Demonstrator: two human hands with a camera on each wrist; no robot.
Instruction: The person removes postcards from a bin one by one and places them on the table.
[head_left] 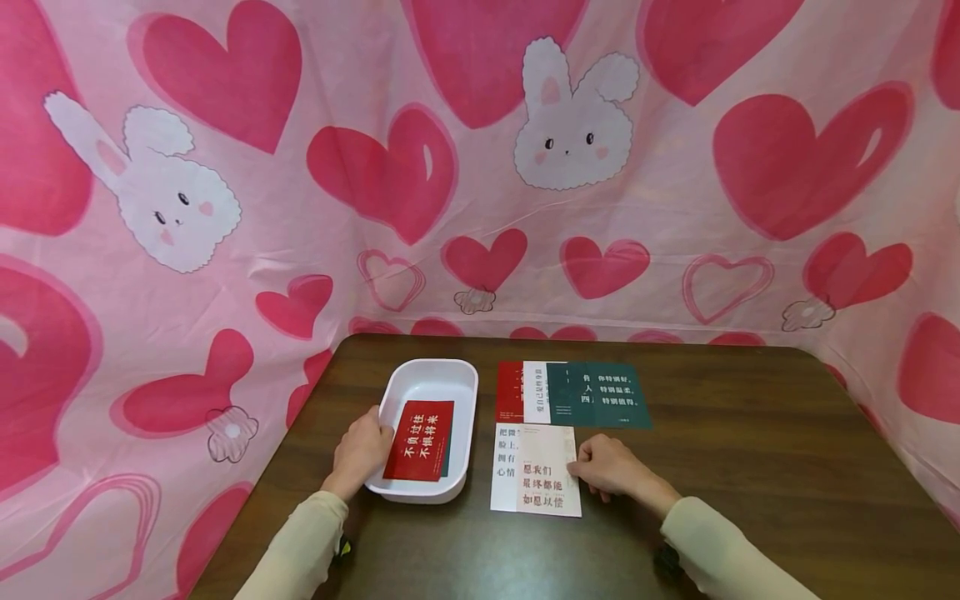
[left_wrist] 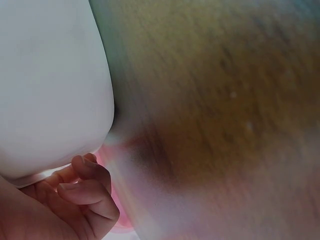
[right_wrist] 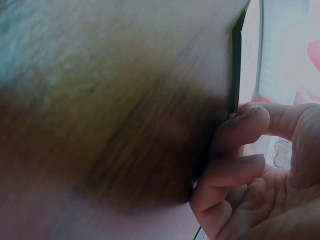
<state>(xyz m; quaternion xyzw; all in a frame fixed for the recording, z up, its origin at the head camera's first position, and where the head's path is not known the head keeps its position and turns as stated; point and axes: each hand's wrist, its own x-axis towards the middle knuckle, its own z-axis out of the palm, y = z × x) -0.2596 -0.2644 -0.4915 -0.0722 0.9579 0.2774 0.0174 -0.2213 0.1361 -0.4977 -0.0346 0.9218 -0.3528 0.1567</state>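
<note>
On the left, a white plastic basin (head_left: 431,380) stands on the table with a red card (head_left: 422,437) inside it, printed with white characters. A dark green edge peeks out from under that card. My left hand (head_left: 362,452) grips the basin's left rim; the left wrist view shows curled fingers (left_wrist: 92,192) below the rim. At the right edge of a cream card (head_left: 543,450) with brown characters, my right hand (head_left: 611,467) pinches the card. The cream card overlaps a white card (head_left: 504,483) with dark characters. Curled fingers (right_wrist: 232,172) show in the right wrist view.
Behind the cream card lies an overlapping row: a red card (head_left: 508,396), a white card (head_left: 537,392) and dark green cards (head_left: 618,400). The dark wooden table (head_left: 750,433) is bordered by a pink cloth (head_left: 480,200) with hearts and rabbits at the back and sides.
</note>
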